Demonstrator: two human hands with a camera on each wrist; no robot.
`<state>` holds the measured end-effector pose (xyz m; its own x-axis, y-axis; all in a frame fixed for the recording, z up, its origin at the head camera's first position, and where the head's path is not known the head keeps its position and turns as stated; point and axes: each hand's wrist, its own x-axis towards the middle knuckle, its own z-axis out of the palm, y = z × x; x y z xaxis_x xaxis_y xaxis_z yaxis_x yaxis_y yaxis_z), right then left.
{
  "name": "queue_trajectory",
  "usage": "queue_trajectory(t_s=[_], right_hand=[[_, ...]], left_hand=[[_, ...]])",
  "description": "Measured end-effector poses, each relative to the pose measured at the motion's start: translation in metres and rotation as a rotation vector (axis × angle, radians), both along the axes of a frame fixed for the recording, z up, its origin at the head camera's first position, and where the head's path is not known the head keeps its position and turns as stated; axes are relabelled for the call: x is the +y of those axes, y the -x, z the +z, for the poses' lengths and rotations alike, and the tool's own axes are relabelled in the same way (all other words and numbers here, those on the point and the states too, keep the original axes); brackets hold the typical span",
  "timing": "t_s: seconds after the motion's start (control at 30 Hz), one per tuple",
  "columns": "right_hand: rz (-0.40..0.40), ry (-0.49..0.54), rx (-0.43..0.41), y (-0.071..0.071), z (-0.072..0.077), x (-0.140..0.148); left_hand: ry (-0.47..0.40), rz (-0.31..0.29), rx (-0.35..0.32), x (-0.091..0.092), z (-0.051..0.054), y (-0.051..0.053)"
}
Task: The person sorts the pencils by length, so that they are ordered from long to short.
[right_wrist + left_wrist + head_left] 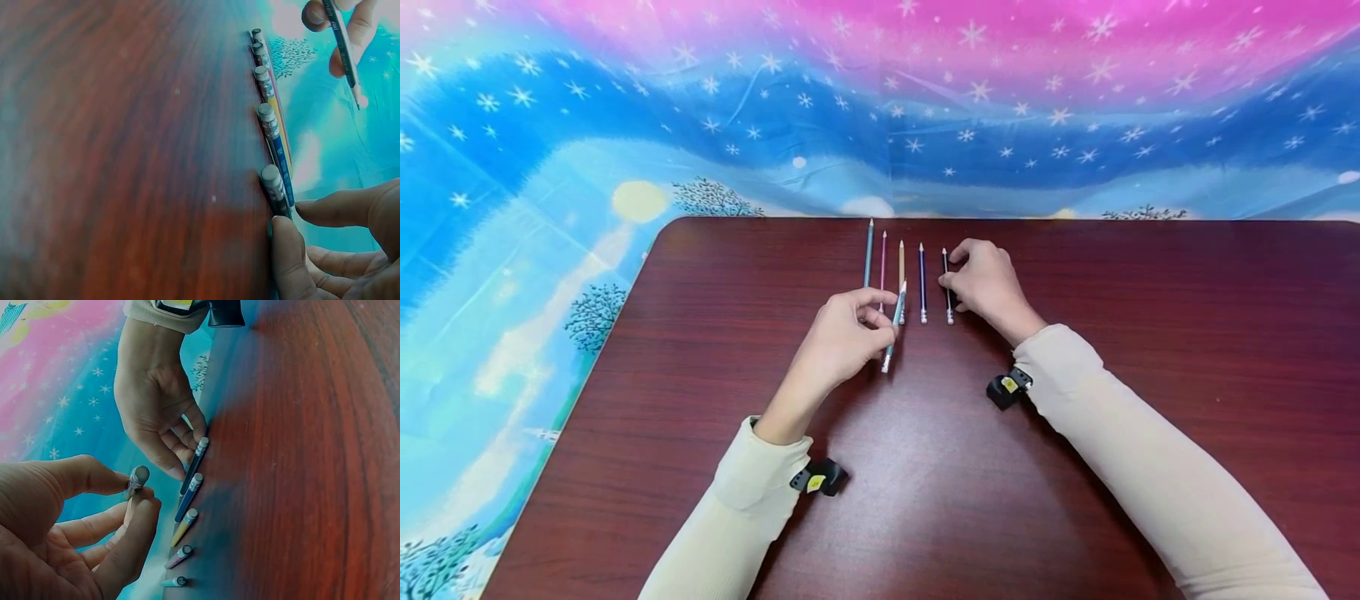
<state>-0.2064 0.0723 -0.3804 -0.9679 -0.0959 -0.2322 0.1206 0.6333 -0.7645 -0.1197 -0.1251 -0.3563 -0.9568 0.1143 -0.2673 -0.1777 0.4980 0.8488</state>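
My left hand [846, 337] pinches a teal pencil [898, 310] between thumb and fingers, raised above the table and tilted, its eraser end toward me. Several pencils lie side by side beyond it, tips pointing away: a blue-green pencil [868, 258], a pink pencil [883, 258], a yellow pencil [902, 260], a dark blue pencil [922, 283] and a black pencil [948, 302] at the right end. Thumb and forefinger of my right hand [992, 283] pinch the black pencil's sides as it lies on the table. In the right wrist view, its eraser [271, 175] shows beside the thumb.
The dark red wooden table [925, 467] has its far edge just beyond the pencil tips. A snowflake-patterned cloth [820, 100] hangs behind it and down the left side. Black wrist cameras [829, 477] sit by both sleeve cuffs.
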Motion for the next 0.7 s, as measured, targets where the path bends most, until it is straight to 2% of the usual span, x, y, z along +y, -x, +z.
queue_trajectory(t_s=[0.13, 0.27, 0.37, 0.7], right_hand=[[-0.005, 0.035, -0.019, -0.001, 0.000, 0.005], [0.002, 0.064, -0.039, -0.002, 0.002, 0.009], [0.004, 0.070, -0.047, -0.003, 0.003, 0.012], [0.017, 0.080, -0.055, -0.008, 0.006, 0.021]], left_hand=[[-0.011, 0.005, -0.022, 0.002, -0.002, 0.000], [-0.067, 0.028, -0.045, 0.005, -0.004, 0.003], [-0.109, 0.049, -0.042, 0.007, -0.006, 0.007], [-0.145, 0.076, -0.042, 0.014, -0.010, 0.021]])
